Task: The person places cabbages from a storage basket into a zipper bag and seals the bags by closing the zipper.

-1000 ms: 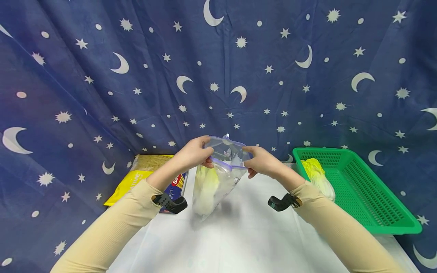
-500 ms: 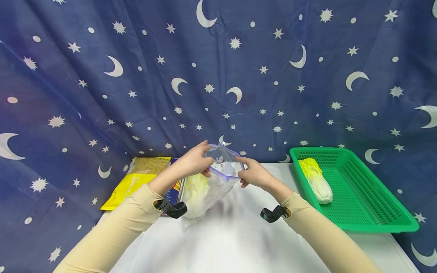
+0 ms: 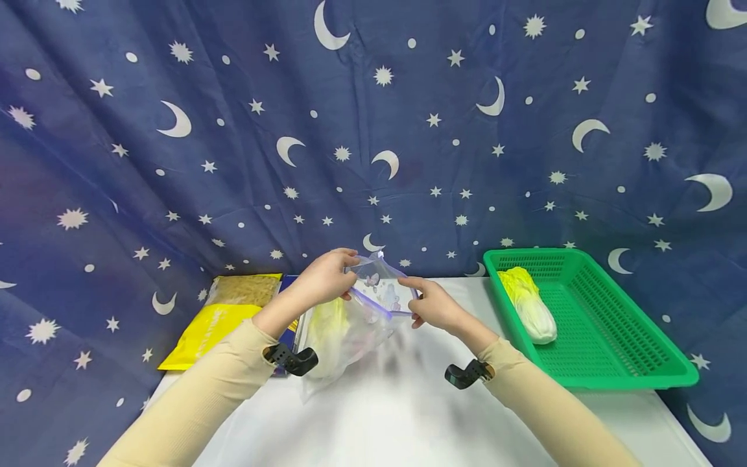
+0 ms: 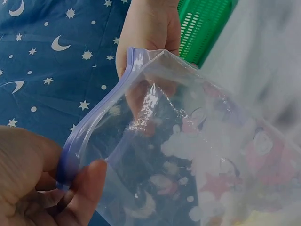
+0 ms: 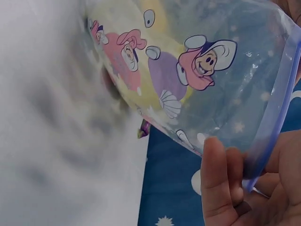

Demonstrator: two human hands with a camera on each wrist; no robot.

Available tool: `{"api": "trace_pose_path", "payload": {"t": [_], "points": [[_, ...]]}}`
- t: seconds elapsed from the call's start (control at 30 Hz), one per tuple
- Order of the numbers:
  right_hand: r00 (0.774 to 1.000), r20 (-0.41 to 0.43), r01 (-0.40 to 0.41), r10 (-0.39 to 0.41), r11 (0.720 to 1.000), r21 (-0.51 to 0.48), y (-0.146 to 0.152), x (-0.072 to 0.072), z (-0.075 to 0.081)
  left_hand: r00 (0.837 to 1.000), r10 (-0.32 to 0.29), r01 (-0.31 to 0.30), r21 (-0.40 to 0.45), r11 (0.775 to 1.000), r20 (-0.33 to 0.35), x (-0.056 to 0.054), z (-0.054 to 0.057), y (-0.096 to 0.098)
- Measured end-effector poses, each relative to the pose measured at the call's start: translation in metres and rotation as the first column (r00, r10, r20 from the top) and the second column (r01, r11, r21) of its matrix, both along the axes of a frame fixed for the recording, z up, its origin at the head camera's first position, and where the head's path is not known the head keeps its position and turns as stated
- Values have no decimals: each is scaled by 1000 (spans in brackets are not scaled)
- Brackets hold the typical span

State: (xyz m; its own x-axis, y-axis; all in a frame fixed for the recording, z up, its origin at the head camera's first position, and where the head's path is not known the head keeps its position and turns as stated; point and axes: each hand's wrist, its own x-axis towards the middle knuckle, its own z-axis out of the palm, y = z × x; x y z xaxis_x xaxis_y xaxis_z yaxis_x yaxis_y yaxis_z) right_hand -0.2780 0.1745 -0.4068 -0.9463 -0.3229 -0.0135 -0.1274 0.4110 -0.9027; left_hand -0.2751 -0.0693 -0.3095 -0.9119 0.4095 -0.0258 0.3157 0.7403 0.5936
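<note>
A clear zip bag (image 3: pixel 373 327) with a purple zip strip and cartoon prints is held up with its mouth spread apart. Inside it, toward the left, lies a pale yellow-white napa cabbage (image 3: pixel 325 331), blurred by the plastic. My left hand (image 3: pixel 328 277) pinches the left side of the mouth; in the left wrist view its thumb and fingers close on the purple strip (image 4: pixel 89 120). At the mouth's right end, my right hand (image 3: pixel 434 303) pinches the strip between thumb and fingers, as the right wrist view also shows (image 5: pixel 244 183).
A green plastic basket (image 3: pixel 607 350) stands at the right, with another napa cabbage (image 3: pixel 530 308) along its left wall. Behind my left forearm are a yellow pasta bag (image 3: pixel 216 324) and a dark blue box (image 3: pixel 288 337). White cloth (image 3: pixel 408 415) covers the table; a starry curtain (image 3: pixel 373 130) hangs behind.
Both hands have lowered the bag a little and shifted it slightly left, its mouth still held apart. The head view has turned a little to the right.
</note>
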Motion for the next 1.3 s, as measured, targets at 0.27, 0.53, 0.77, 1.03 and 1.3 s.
{"api": "trace_pose_path", "payload": {"t": [0.27, 0.53, 0.77, 1.03, 1.3], "points": [[999, 34, 41, -40, 999, -24, -2, 0, -5, 995, -1, -8, 86, 996, 103, 0, -8, 1], [994, 102, 45, -37, 996, -76, -1, 4, -13, 978, 11, -70, 277, 958, 208, 5, -29, -4], [992, 113, 55, -49, 998, -44, 13, 4, -9, 986, 0, -73, 433, 898, 168, 6, -43, 7], [994, 112, -27, 18, 996, 81, 42, 9, 13, 993, 6, -65, 499, 864, 119, 11, -57, 17], [994, 107, -5, 0, 999, 44, 104, 0, 33, 987, -9, -76, 514, 854, 161, 11, -63, 18]]}}
